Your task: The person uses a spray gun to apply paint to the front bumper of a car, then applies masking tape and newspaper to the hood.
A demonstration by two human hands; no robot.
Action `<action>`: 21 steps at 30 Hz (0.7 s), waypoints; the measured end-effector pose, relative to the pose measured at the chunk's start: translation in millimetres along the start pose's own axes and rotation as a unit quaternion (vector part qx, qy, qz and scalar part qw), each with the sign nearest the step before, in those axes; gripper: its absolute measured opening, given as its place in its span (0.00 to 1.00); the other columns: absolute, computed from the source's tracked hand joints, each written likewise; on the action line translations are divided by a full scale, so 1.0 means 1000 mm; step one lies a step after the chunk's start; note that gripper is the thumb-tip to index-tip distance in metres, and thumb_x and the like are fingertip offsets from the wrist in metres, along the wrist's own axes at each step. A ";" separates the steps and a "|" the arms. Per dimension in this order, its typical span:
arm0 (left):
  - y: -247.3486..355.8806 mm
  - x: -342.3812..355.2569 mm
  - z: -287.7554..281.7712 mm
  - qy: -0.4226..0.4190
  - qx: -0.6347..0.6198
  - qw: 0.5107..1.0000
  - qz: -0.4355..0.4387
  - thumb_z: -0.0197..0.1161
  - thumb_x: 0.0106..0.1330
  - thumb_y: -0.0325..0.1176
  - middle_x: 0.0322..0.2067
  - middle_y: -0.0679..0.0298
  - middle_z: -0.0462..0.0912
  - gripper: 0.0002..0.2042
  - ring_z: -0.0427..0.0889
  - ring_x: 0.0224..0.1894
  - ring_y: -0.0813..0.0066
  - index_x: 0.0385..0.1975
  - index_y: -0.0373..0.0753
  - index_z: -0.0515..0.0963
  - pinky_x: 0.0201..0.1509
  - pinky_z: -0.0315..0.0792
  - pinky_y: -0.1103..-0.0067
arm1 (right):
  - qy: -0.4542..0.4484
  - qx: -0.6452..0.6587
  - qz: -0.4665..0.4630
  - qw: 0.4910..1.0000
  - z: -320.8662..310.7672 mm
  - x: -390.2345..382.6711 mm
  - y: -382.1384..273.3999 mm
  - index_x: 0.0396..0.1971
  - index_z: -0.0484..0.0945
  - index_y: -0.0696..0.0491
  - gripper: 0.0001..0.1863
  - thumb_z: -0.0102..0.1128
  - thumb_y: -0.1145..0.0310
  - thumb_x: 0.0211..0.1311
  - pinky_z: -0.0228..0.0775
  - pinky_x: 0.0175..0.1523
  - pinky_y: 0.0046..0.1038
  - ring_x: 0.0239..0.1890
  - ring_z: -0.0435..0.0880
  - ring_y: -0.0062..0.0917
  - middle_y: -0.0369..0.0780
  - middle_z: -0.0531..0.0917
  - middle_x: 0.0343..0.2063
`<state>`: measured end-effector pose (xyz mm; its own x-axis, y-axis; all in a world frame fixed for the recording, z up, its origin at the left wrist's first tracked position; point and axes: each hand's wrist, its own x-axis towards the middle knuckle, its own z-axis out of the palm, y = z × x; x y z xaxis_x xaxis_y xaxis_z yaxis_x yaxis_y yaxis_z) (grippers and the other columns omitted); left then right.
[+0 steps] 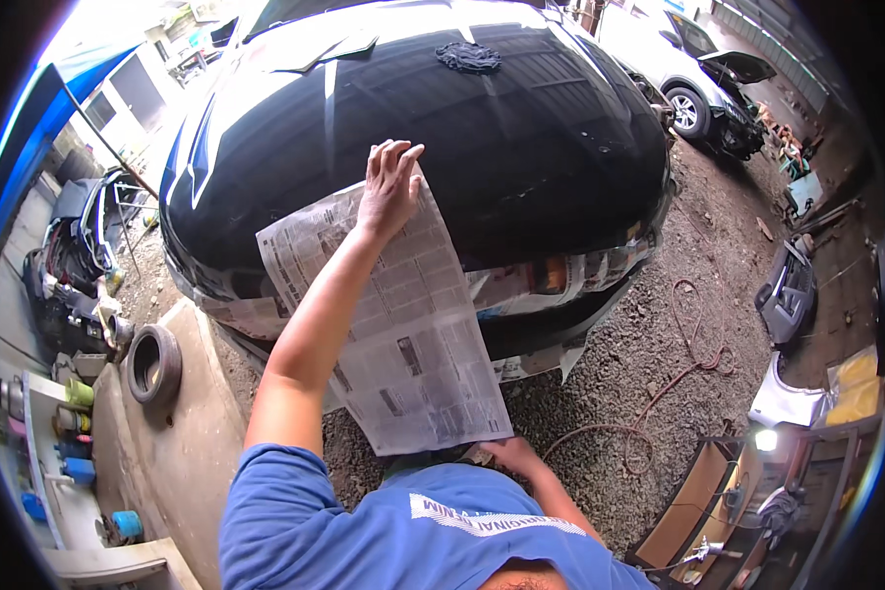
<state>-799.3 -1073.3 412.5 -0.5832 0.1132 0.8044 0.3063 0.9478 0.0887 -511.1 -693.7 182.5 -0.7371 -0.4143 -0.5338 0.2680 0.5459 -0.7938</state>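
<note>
A printed newspaper sheet (408, 324) stretches in front of me, between the dark car's front end and my body. At its upper right corner is my left hand (391, 192), its thumb at the sheet's edge and its bent fingers reaching past the top. Down at the lower right corner, my right hand (511, 454) grips the paper; its fingers are partly hidden. Beyond the sheet lies the glossy black car hood (403, 128). More newspaper (551, 280) covers parts of the car's front below the hood. A crumpled dark cloth (468, 57) rests on the hood.
A loose tyre (154, 364) lies on the concrete slab to the left, near a shelf (44, 462) with cans. A reddish hose (649, 418) snakes over gravel at the right. Farther right are loose car panels (787, 403), a lit lamp (765, 440) and a white car (688, 108).
</note>
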 end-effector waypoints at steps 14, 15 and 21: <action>0.014 -0.019 -0.003 -0.009 -0.238 0.954 -0.183 0.61 0.66 0.29 0.50 0.60 0.83 0.14 0.76 0.58 0.59 0.52 0.41 0.79 0.64 0.69 0.68 | 0.060 0.118 -0.414 0.900 -0.100 0.079 -0.343 0.65 0.66 0.62 0.24 0.51 0.80 0.69 0.72 0.58 0.24 0.47 0.82 0.21 0.41 0.84 0.45; 0.014 -0.019 -0.005 -0.011 -0.261 0.946 -0.193 0.61 0.66 0.29 0.50 0.60 0.83 0.14 0.75 0.59 0.59 0.51 0.42 0.80 0.65 0.68 0.67 | 0.042 0.097 -0.406 0.908 -0.104 0.091 -0.357 0.62 0.69 0.63 0.21 0.52 0.80 0.69 0.72 0.59 0.24 0.48 0.82 0.20 0.40 0.84 0.44; 0.008 -0.021 -0.014 0.000 -0.359 0.907 -0.221 0.67 0.64 0.36 0.50 0.64 0.83 0.15 0.76 0.57 0.63 0.50 0.47 0.82 0.60 0.72 0.71 | 0.019 0.082 -0.420 0.904 -0.112 0.134 -0.386 0.51 0.74 0.62 0.13 0.54 0.80 0.68 0.72 0.61 0.25 0.48 0.82 0.21 0.40 0.85 0.43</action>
<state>-774.0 -1072.5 404.6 -0.7690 -0.2307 0.5962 0.4526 0.4621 0.7626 -782.7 -878.5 450.5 -0.7429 -0.6055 0.2854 -0.3100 -0.0666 -0.9484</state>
